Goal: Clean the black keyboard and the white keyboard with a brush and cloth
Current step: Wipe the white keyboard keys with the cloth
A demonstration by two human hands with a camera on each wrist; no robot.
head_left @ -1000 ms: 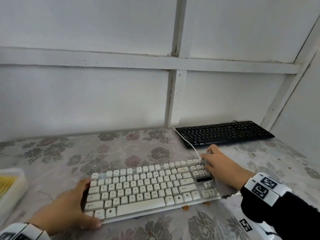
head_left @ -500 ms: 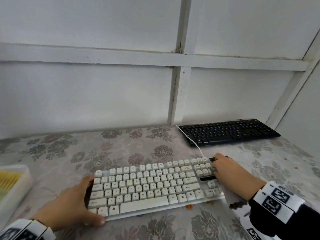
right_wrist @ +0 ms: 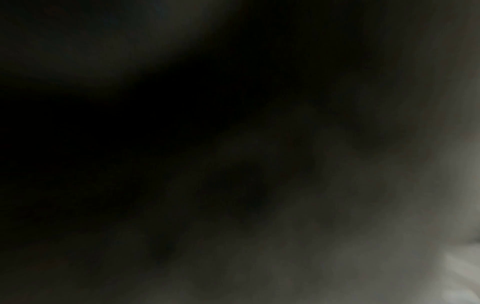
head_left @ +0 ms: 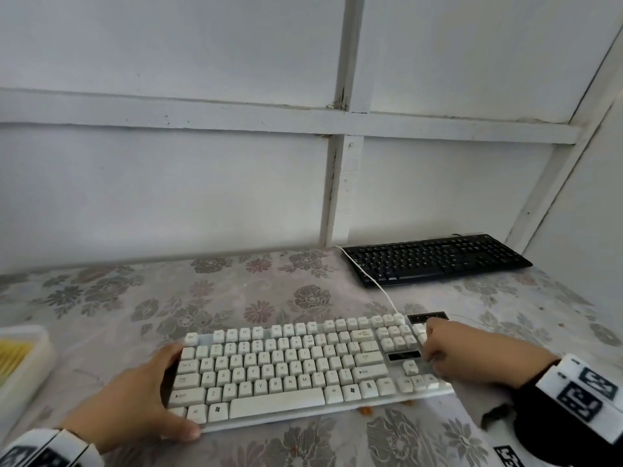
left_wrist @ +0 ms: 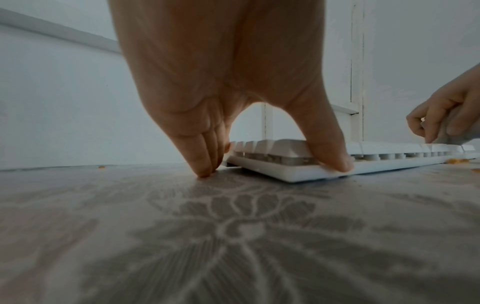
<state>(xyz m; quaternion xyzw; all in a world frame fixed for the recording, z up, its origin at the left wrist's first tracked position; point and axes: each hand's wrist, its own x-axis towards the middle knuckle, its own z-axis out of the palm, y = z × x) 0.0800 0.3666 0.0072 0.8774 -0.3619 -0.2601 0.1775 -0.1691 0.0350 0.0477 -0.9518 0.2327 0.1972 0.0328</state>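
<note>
The white keyboard (head_left: 290, 369) lies across the near part of the flowered table. My left hand (head_left: 148, 396) grips its left end, thumb (left_wrist: 335, 162) on the front rim and fingers (left_wrist: 205, 164) down on the table beside it. My right hand (head_left: 448, 352) rests on the number pad at the right end. The left wrist view shows its fingers curled on a grey cloth (left_wrist: 457, 133) pressed on the keys. The black keyboard (head_left: 435, 261) sits at the back right against the wall. The right wrist view is dark.
A white cable (head_left: 377, 288) runs from the white keyboard past the black one's left end. A white tray (head_left: 30, 372) with something yellow sits at the left edge. Orange crumbs (head_left: 367, 410) lie by the white keyboard's front rim. White wall panels close the back and right.
My right hand has slid to the right with the cloth, from the top row's end over the number pad. My left hand keeps its hold on the left end.
</note>
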